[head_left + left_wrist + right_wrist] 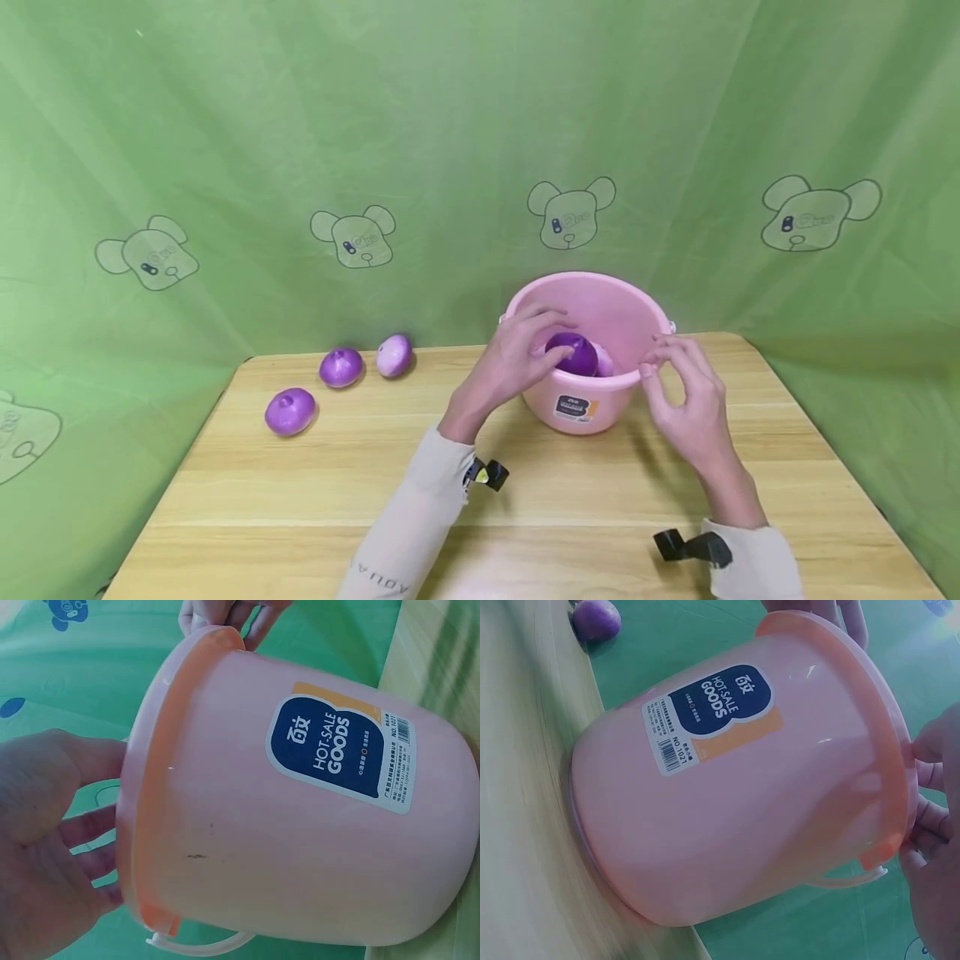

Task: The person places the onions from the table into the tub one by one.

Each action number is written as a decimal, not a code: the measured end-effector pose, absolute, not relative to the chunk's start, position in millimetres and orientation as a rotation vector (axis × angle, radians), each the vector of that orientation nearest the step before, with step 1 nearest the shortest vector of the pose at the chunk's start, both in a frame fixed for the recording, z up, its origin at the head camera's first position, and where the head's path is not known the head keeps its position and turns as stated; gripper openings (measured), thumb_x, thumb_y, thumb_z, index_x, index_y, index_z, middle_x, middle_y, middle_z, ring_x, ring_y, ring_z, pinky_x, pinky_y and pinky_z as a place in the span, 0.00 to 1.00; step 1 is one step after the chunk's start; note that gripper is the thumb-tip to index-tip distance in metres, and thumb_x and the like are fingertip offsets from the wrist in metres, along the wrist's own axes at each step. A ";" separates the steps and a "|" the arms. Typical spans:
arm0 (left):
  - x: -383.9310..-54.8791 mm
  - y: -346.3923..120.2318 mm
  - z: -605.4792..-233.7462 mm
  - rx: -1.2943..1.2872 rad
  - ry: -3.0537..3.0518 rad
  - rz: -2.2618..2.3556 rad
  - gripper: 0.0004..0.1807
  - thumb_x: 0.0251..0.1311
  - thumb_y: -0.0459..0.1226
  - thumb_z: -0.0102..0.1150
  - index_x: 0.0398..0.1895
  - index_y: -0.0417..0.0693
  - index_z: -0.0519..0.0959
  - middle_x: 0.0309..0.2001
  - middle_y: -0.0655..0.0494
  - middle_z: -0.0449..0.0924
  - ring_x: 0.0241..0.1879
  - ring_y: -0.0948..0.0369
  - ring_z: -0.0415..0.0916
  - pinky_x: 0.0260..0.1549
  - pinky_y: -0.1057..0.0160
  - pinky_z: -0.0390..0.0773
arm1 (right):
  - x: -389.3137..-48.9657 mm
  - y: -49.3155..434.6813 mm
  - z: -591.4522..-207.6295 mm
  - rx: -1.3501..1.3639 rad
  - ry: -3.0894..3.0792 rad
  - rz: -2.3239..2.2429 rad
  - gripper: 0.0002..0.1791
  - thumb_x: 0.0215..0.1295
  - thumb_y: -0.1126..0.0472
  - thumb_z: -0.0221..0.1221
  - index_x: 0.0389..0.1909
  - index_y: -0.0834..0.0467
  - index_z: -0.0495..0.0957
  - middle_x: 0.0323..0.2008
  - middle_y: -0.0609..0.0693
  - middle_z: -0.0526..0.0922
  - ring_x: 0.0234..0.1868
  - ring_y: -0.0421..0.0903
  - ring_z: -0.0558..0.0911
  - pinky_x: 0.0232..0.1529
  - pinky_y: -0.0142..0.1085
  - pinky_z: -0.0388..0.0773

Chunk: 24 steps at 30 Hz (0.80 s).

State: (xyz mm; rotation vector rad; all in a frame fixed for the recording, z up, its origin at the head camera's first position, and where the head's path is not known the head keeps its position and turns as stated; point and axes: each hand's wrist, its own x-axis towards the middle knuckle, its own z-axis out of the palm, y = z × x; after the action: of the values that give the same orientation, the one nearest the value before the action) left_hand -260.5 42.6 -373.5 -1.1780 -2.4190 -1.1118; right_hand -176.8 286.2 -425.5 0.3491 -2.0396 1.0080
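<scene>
Left wrist view: label point(341, 750) reads HOT-SALE GOODS, NO.1021

The pink bucket point(611, 321) stands right of centre on the table point(570, 533), glossy purple onions point(581, 357) inside. The right hand point(692, 407) pinches its rim point(150, 772); the left hand point(513, 352), fingers loosely spread, reaches inside. The left sleeve point(416, 512) reads AQUA.

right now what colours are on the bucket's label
The label is dark blue, orange and white, clearest in the left wrist view.

Right-hand fingers point(933, 742) hold a labelled pink bucket point(727, 817) by its rim point(897, 712); a purple onion point(598, 620) lies apart
</scene>
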 end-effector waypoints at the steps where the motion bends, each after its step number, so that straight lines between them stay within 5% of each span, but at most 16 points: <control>1: -259.6 40.7 -374.2 -1.174 -2.401 -1.142 0.20 0.65 0.40 0.69 0.59 0.50 0.82 0.64 0.54 0.77 0.66 0.61 0.69 0.70 0.61 0.65 | -176.7 286.6 -425.4 0.346 -2.045 1.005 0.06 0.60 0.73 0.64 0.38 0.66 0.83 0.51 0.63 0.81 0.59 0.52 0.77 0.71 0.32 0.66; 8: -251.8 25.7 -378.7 -1.142 -2.300 -1.238 0.20 0.67 0.39 0.67 0.61 0.51 0.80 0.66 0.54 0.74 0.65 0.59 0.71 0.63 0.61 0.75 | -176.5 288.5 -426.8 0.347 -2.080 1.003 0.06 0.63 0.70 0.62 0.39 0.68 0.82 0.53 0.66 0.80 0.60 0.49 0.76 0.72 0.35 0.66; 24: -243.1 -3.5 -386.0 -1.087 -2.207 -1.226 0.23 0.66 0.37 0.68 0.62 0.43 0.78 0.66 0.48 0.73 0.65 0.56 0.72 0.69 0.59 0.70 | -176.1 287.5 -426.9 0.359 -2.064 1.007 0.06 0.63 0.69 0.62 0.38 0.68 0.82 0.52 0.67 0.80 0.60 0.44 0.76 0.72 0.35 0.66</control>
State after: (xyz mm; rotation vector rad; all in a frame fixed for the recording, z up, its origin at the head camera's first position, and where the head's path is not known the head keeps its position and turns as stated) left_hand -243.1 -3.5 -386.0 -1.0874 -2.2066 -1.2260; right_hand -176.1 287.5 -426.9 0.3593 -2.0636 1.0066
